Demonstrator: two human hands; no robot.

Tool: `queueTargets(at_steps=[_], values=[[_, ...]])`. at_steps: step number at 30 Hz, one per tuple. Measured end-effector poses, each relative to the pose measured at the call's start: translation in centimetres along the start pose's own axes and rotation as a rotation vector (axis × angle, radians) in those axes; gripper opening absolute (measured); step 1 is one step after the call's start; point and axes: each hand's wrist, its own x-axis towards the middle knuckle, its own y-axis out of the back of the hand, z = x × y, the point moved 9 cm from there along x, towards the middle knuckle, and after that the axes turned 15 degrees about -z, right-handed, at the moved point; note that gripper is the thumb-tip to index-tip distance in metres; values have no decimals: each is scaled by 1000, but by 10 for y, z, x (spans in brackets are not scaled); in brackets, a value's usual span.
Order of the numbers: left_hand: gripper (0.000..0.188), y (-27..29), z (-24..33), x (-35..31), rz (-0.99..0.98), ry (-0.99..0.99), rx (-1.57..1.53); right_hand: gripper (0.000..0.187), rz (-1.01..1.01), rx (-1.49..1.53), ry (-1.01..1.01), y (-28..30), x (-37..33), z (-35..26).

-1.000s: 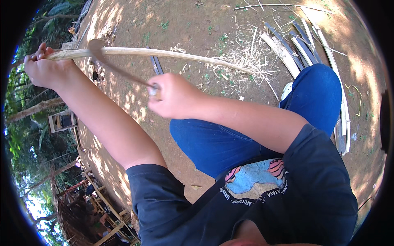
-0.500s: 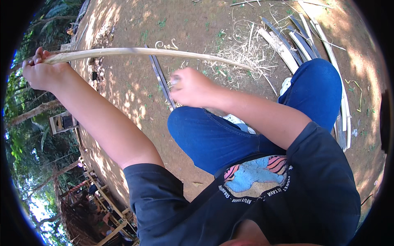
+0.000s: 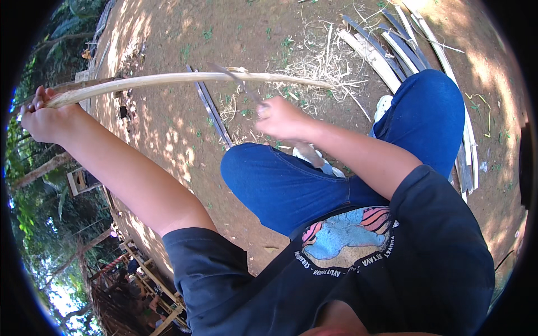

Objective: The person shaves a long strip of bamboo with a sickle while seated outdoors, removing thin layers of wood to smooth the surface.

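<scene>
My left hand (image 3: 47,120), stretched out at the far left, is closed round one end of a long pale strip of wood or bamboo (image 3: 168,81). The strip bends in a shallow arc to the right, and its far end reaches the curled shavings (image 3: 316,70) on the ground. In my closed right hand (image 3: 283,119) is the handle of a knife (image 3: 240,82). Its blurred blade crosses the strip near the middle, and a small raised curl shows there. My right hand itself is below the strip, above my knee.
Two dark narrow strips (image 3: 212,109) lie on the bare soil beyond my bent left knee (image 3: 280,179). Several pale and dark split lengths (image 3: 372,59) are piled beside my right knee. Trees and a timber structure (image 3: 151,280) stand at the left.
My right hand has moved right and the knife blade now shows across the strip. My left hand, still gripping the strip's end, appears slightly lower and farther left.
</scene>
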Motion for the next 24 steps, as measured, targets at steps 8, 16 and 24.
queueTargets(at_steps=[8,16,24], values=[[21,13,-7,3,65,11,94,18,-114,0,129,-10,-6,-80],[22,-15,6,-9,69,11,131,11,10,-83,-420,29,-21,117],[22,35,-9,22,44,34,19,17,-64,82,73,-4,-18,-50]])
